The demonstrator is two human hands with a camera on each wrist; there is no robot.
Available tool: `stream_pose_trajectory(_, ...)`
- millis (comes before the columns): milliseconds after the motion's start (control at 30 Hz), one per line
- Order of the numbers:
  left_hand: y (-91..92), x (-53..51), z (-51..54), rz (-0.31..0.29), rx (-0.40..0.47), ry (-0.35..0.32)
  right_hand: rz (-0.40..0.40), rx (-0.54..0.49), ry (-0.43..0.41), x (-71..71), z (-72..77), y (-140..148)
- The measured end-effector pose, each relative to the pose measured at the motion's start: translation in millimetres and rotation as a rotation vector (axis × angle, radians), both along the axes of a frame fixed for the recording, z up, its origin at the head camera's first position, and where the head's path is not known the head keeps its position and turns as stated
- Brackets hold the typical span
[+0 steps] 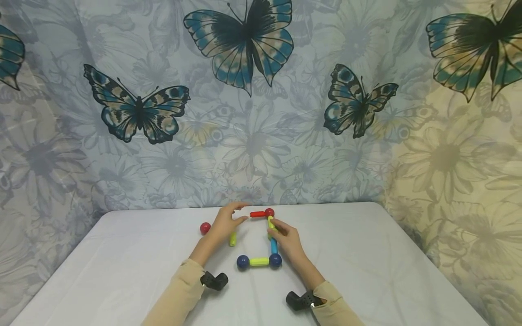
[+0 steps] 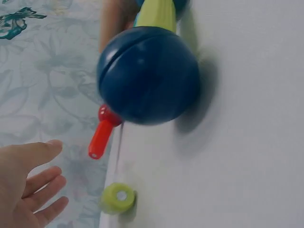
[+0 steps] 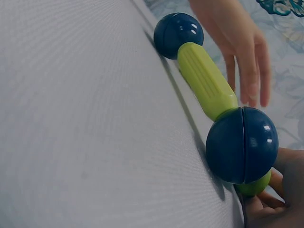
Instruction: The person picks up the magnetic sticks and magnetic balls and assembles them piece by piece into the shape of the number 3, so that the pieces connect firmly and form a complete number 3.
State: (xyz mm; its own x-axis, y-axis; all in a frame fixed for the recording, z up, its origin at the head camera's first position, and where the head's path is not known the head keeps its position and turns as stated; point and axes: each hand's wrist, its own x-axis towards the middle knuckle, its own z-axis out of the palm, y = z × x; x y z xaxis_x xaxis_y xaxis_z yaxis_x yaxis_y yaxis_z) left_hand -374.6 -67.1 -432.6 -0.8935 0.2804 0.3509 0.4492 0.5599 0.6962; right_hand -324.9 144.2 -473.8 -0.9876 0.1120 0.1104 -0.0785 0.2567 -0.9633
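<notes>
My right hand [image 1: 288,240] pinches a yellow-green magnetic rod [image 1: 271,222] between thumb and fingers. That rod lies between a red ball [image 1: 269,212] and a light-blue rod [image 1: 274,246]. From the red ball, a red rod [image 1: 258,214] points left. Nearer me, a navy ball [image 1: 275,260], another yellow-green rod [image 1: 258,261] and a second navy ball [image 1: 243,261] form a row. My left hand [image 1: 222,224] holds nothing; its fingers are apart, left of the red rod's free end. In the left wrist view, a navy ball [image 2: 148,76] covers much of the other pieces.
A loose yellow-green rod [image 1: 232,239] lies beside my left hand. Left of that hand is a separate red ball [image 1: 205,227]. The white table [image 1: 387,262] ends at a patterned butterfly cloth [image 1: 261,149] behind. Each wrist carries a black camera [image 1: 215,280].
</notes>
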Motion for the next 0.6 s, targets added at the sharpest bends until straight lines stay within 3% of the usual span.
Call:
stream_pose_trajectory(433, -43.0, 9.8, 12.2, -0.033, -0.016, -0.059, -0.003, 0.006, 0.0, 2.2, 2.3, -0.7)
stream_pose_trajectory(600, -59.6, 6.2, 6.8, -0.012, -0.051, -0.046, -0.002, 0.013, -0.002, 1.9, 1.7, -0.9)
